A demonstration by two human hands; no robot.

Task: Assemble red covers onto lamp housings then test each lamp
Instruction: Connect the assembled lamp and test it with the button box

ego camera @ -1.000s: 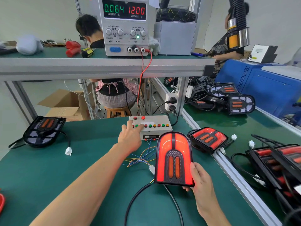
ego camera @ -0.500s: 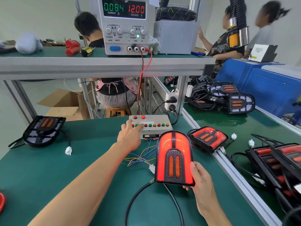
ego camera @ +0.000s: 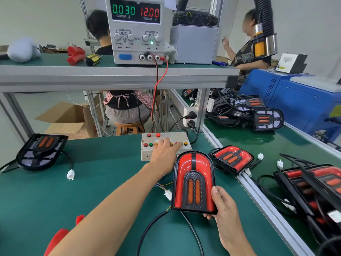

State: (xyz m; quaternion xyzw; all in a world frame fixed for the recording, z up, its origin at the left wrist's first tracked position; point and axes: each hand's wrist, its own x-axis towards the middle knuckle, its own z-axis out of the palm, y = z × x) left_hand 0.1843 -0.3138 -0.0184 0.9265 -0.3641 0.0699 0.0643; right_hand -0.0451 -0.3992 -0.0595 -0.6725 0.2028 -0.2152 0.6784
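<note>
The right hand grips the lamp by its lower right corner, upright above the counter. Its red cover is dark now, no longer glowing. The left hand, fingers extended, has moved right along the button box; the supply reads 0.030, down from 0.094.
</note>
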